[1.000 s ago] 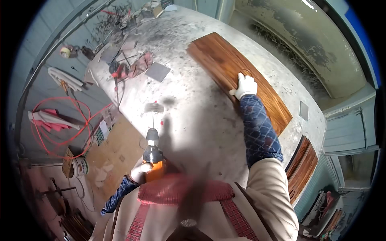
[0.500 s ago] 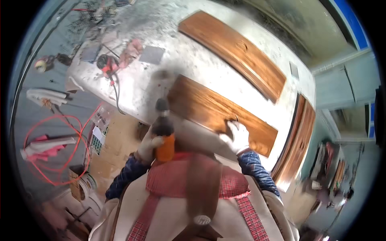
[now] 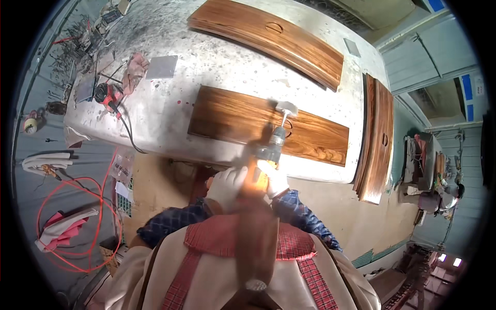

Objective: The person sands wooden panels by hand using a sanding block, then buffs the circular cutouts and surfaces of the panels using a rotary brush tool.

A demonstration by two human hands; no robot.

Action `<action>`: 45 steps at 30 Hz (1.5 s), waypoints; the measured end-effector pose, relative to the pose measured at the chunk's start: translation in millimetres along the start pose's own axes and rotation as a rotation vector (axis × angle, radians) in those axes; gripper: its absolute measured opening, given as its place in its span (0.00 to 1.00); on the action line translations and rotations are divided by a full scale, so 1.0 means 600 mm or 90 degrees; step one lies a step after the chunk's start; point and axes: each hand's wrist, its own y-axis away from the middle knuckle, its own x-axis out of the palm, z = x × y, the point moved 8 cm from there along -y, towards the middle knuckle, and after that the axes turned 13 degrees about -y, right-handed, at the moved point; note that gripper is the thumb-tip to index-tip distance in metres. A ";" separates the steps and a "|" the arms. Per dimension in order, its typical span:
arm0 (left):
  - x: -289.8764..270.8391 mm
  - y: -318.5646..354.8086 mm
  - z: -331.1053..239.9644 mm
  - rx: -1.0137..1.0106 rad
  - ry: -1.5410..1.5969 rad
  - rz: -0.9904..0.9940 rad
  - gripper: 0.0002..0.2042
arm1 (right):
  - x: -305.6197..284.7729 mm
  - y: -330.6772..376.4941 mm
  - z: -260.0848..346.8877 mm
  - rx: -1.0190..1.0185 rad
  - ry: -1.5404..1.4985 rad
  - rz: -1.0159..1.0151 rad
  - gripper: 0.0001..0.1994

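An orange and black power drill (image 3: 256, 178) points away from me, held in both white-gloved hands. My left hand (image 3: 227, 187) is closed round its left side, probably the handle. My right hand (image 3: 275, 178) grips the front of its body. A pale, roundish pad on a metal shaft (image 3: 287, 107) sits in the chuck, over the nearer wooden panel (image 3: 232, 111). Whether the pad touches the wood I cannot tell. Beside the shaft, a curved finger pull (image 3: 289, 128) shows in the panel, partly hidden by the drill.
The white, stained worktable (image 3: 170, 113) holds a second wooden panel (image 3: 268, 41) at the back and stacked panels (image 3: 380, 134) at the right. A red corded tool (image 3: 107, 94), a pink rag (image 3: 136, 70) and a grey sheet (image 3: 161, 67) lie left. A red hose (image 3: 72, 183) is coiled on the floor.
The drill has swung from my left side to the middle, its tip over the near panel. My right hand has left the panel and taken hold of the drill. The view has shifted.
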 end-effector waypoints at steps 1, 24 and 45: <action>0.028 -0.002 0.002 -0.018 -0.035 -0.005 0.46 | -0.005 -0.003 0.002 -0.071 -0.044 0.029 0.20; 0.041 -0.077 0.000 -0.037 -0.230 0.320 0.39 | -0.044 -0.040 -0.004 0.037 -0.184 -0.057 0.16; 0.054 0.015 -0.014 0.065 -0.124 0.318 0.47 | -0.107 0.028 -0.080 -0.087 -0.055 -0.086 0.11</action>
